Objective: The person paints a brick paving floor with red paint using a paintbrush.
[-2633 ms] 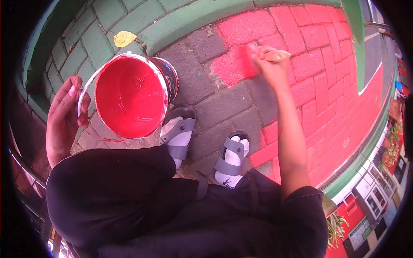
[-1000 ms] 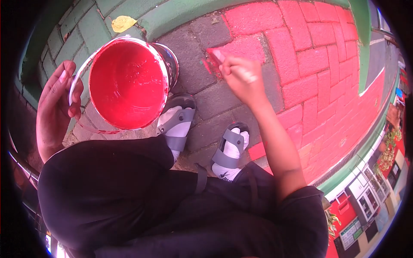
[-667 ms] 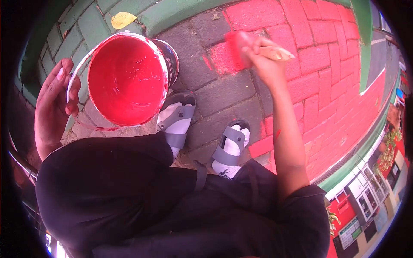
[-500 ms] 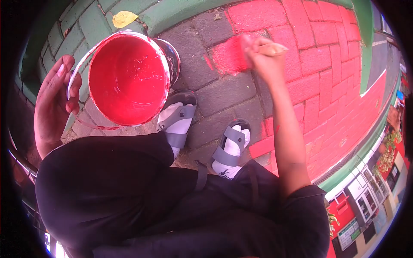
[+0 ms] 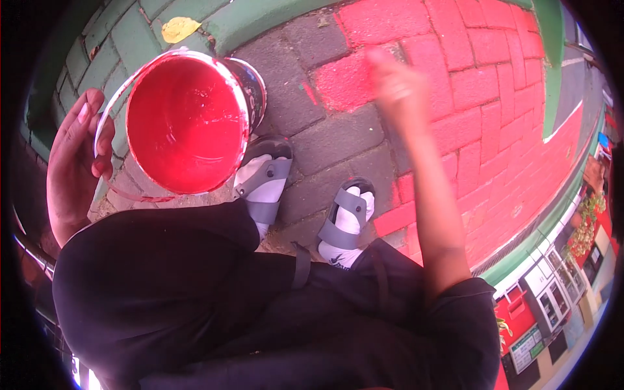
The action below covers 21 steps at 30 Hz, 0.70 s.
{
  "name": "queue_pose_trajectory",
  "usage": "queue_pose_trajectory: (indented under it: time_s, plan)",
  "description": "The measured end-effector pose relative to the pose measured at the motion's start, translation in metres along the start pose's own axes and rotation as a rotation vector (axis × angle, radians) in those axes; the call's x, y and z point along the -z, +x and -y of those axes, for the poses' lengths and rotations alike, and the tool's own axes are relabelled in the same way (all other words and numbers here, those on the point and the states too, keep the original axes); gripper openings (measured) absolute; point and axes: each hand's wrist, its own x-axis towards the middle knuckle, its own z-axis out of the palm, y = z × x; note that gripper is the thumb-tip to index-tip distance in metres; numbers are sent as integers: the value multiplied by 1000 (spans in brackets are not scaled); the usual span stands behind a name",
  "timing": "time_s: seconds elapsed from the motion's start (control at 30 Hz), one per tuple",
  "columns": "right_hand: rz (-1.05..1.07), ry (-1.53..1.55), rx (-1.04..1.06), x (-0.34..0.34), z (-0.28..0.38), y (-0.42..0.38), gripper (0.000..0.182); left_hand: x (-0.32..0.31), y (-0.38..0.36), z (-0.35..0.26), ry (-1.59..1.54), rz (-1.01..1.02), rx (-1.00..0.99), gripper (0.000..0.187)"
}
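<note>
The wire handle [image 5: 107, 114] of a paint bucket [image 5: 252, 88] is hooked in the curled fingers of my left hand [image 5: 73, 153]. The bucket is tipped so its mouth faces me, and red paint [image 5: 188, 123] coats its inside. My right hand [image 5: 404, 91], smeared by motion, is closed around a paintbrush, whose handle shows clearly only in the earlier frame. It is over the paving, beside a freshly red paving block [image 5: 344, 81]. The bristles are too blurred to make out now.
Unpainted grey pavers [image 5: 338, 140] lie around my sandalled feet [image 5: 348, 214]. Red-painted paving [image 5: 487, 130] spreads to the right. A green curb [image 5: 260, 26] runs along the top, with a yellow leaf [image 5: 180, 29] on the green paving beyond.
My right hand has shifted slightly and is now blurred. Red covers more of the block's left part. The bucket and left hand appear slightly further left.
</note>
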Motion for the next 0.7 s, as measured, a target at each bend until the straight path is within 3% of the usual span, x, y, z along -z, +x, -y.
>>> queue_pose_trajectory:
  time_s: [0.03,0.07,0.13,0.2,0.23,0.3,0.33,0.4,0.47,0.5,0.57,0.63,0.67,0.7]
  plan:
    - [150,-7,11,-8,21,-12,6,-1,1,-1,23,5,5,31]
    - [57,-49,287,-29,21,-20,8,-1,2,-3,48,5,9,31]
    - [181,2,251,-19,39,-20,6,-1,1,-3,48,-15,7,32]
    - [440,352,212,-8,33,-13,6,-2,1,-2,52,-43,19,33]
    - [349,443,168,-9,26,-4,4,-3,0,-1,54,-39,24,33]
    - [263,326,-317,13,17,26,18,-1,0,0,44,-72,4,35]
    - [187,211,-342,22,-4,40,25,2,0,2,43,-73,2,35]
    - [20,75,-232,21,-27,49,27,10,1,5,34,-4,-13,36]
    - [-220,129,-276,18,-31,38,21,10,0,5,31,-8,0,36]
    - [-174,-102,-189,16,-7,31,14,9,0,5,26,-8,8,36]
    - [42,-56,-73,-9,17,0,10,7,-1,5,33,-15,-1,36]
    - [123,107,178,-27,42,-21,7,5,0,3,43,-25,-14,36]
    - [122,108,180,-28,46,-21,7,4,0,2,46,-30,-3,36]
    - [264,300,106,-28,50,-22,8,3,0,1,50,-34,12,36]
